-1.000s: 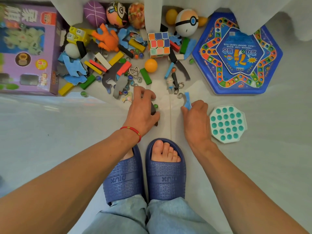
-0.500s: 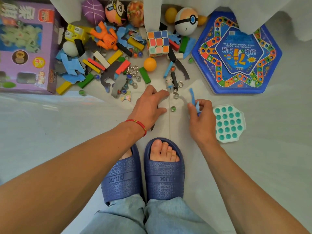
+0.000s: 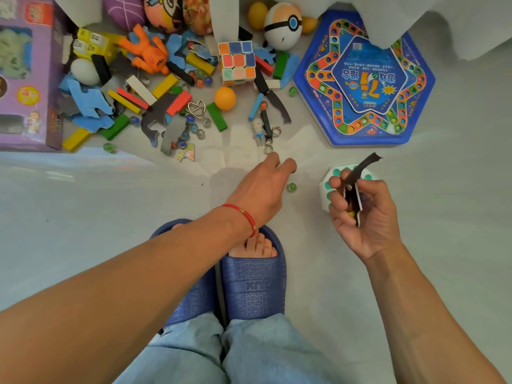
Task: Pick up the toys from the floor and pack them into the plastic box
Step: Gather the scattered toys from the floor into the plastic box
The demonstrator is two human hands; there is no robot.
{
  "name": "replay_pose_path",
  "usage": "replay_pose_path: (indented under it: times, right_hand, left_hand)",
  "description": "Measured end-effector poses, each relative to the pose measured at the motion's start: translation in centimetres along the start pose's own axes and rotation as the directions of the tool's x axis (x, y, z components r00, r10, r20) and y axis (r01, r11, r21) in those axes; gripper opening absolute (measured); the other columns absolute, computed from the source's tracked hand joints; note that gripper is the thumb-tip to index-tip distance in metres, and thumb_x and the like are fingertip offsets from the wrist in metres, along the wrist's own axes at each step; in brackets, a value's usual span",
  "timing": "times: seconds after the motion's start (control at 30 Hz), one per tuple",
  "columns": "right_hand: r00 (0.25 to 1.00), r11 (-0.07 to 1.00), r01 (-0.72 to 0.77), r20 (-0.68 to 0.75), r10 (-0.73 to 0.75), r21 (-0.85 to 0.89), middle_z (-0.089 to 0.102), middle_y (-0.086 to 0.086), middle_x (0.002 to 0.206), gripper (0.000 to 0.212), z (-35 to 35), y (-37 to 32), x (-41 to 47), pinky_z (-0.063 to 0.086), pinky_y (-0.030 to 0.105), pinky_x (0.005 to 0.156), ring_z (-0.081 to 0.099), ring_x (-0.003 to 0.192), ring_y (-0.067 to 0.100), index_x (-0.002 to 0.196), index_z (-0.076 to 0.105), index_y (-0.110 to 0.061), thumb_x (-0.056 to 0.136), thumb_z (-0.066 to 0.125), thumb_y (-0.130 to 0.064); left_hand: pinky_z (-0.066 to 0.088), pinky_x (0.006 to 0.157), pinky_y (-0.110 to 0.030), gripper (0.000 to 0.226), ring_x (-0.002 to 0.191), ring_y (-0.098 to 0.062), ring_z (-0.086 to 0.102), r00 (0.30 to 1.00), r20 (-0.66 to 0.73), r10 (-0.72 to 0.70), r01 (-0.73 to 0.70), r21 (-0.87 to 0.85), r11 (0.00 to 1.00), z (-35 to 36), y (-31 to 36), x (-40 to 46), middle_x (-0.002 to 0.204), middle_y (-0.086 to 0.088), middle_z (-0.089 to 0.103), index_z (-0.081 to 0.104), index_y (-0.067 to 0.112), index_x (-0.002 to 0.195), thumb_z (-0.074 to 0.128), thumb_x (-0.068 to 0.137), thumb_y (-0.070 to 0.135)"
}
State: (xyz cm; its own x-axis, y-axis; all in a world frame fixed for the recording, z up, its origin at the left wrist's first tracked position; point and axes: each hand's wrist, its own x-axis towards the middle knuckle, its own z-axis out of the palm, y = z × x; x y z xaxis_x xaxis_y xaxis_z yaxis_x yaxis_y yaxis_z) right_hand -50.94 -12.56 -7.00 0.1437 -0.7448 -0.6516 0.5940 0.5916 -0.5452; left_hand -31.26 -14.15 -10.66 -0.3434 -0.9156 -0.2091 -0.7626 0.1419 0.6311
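Note:
My right hand (image 3: 365,214) is turned palm up, closed on dark foam puzzle pieces (image 3: 357,176) whose tip sticks up past the fingers. My left hand (image 3: 263,187), with a red string on the wrist, hovers over the floor with fingers stretched forward and nothing visible in it. A green marble (image 3: 291,187) lies just right of it. A small metal ring (image 3: 268,149) sits right ahead of its fingertips. Toys litter the floor ahead: a colour cube (image 3: 236,62), an orange ball (image 3: 225,98), a tiny doll (image 3: 257,128), wooden blocks. No plastic box shows.
A blue hexagonal game board (image 3: 363,128) lies at right. A white-and-teal pop toy (image 3: 329,178) sits partly behind my right hand. A purple toy carton (image 3: 27,73) stands at left. White cloth (image 3: 457,20) hangs over the far edge. My blue slippers (image 3: 252,284) are below.
My right hand lifted and turned palm up, now showing dark foam pieces in its grip. My left hand slid right and forward, off the piece it covered, exposing the green marble.

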Motion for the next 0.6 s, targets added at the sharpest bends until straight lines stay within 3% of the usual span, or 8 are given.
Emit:
replay_pose_path:
  times: [0.1, 0.23, 0.33, 0.4, 0.47, 0.53, 0.6]
  right_hand:
    - [0.999, 0.999, 0.01, -0.051, -0.012, -0.03, 0.06, 0.012, 0.088, 0.024, -0.2, -0.4, -0.5, 0.026, 0.017, 0.035, 0.053, 0.059, 0.015, 0.094, 0.059, -0.009, 0.075, 0.067, -0.021]
    - [0.995, 0.979, -0.001, -0.095, -0.018, -0.203, 0.062, 0.013, 0.091, 0.008, 0.2, -0.8, -0.7, 0.039, 0.015, 0.041, 0.054, 0.06, 0.015, 0.096, 0.056, -0.011, 0.088, 0.057, -0.011]
    - [0.992, 0.927, 0.014, -0.112, -0.06, -0.375, 0.067, 0.01, 0.089, 0.014, 1.0, -0.6, -0.2, 0.03, 0.018, 0.043, 0.053, 0.061, 0.015, 0.09, 0.051, -0.016, 0.093, 0.056, -0.003]
    - [0.991, 0.896, 0.023, -0.108, -0.079, -0.443, 0.067, 0.012, 0.085, 0.024, 1.8, -0.2, 0.4, 0.024, 0.023, 0.042, 0.05, 0.058, 0.018, 0.083, 0.046, -0.018, 0.091, 0.054, 0.003]
    - [0.994, 0.856, 0.031, -0.077, -0.083, -0.515, 0.067, 0.017, 0.083, 0.027, 3.0, 0.6, 1.3, 0.018, 0.027, 0.04, 0.047, 0.052, 0.021, 0.078, 0.04, -0.018, 0.087, 0.049, 0.005]
    - [0.993, 0.783, 0.04, -0.065, -0.103, -0.621, 0.069, 0.018, 0.081, 0.022, 4.6, 1.4, 2.2, 0.016, 0.025, 0.039, 0.043, 0.047, 0.023, 0.079, 0.04, -0.017, 0.084, 0.048, 0.003]
    - [0.989, 0.699, 0.043, -0.07, -0.131, -0.714, 0.071, 0.018, 0.083, 0.015, 6.0, 2.1, 3.4, 0.025, 0.023, 0.039, 0.043, 0.045, 0.023, 0.089, 0.05, -0.014, 0.082, 0.052, 0.0]
  left_hand:
    - [0.046, 0.059, -0.038, 0.038, 0.076, -0.029, 0.051, 0.994, 0.098, 0.049, -0.055, 0.066, 0.996, 1.7, 1.3, 1.2, 0.108, -0.013, 0.04, 0.048, 0.017, 0.128, 0.06, 0.093, 0.021]
    - [0.04, 0.057, -0.041, 0.023, 0.081, -0.036, 0.057, 0.986, 0.142, 0.087, -0.114, 0.198, 0.974, 2.7, 2.1, 2.3, 0.103, -0.016, 0.046, 0.049, 0.009, 0.117, 0.054, 0.095, 0.01]
    - [0.046, 0.069, -0.039, 0.016, 0.082, -0.032, 0.058, 0.996, 0.033, -0.088, 0.091, -0.091, 0.992, 1.7, 1.6, 1.8, 0.097, -0.014, 0.058, 0.054, 0.007, 0.104, 0.055, 0.096, 0.02]
    - [0.049, 0.067, -0.032, 0.01, 0.072, -0.023, 0.06, 0.941, -0.012, -0.339, 0.304, -0.416, 0.857, 0.5, 0.8, 0.8, 0.083, -0.008, 0.066, 0.058, 0.012, 0.091, 0.061, 0.091, 0.021]
    - [0.053, 0.058, -0.031, 0.004, 0.059, -0.019, 0.06, 0.829, 0.08, -0.553, 0.44, -0.703, 0.558, -1.0, -0.4, -0.3, 0.081, -0.01, 0.07, 0.06, 0.013, 0.089, 0.063, 0.087, 0.011]
    - [0.049, 0.052, -0.031, 0.012, 0.054, -0.017, 0.057, 0.758, 0.175, -0.628, 0.443, -0.845, 0.299, -2.3, -1.5, -1.0, 0.081, -0.016, 0.069, 0.062, 0.01, 0.094, 0.059, 0.088, -0.001]
    - [0.046, 0.05, -0.029, 0.017, 0.053, -0.016, 0.055, 0.734, 0.174, -0.657, 0.436, -0.862, 0.259, -3.2, -2.5, -1.1, 0.078, -0.014, 0.065, 0.064, 0.009, 0.096, 0.054, 0.09, -0.003]
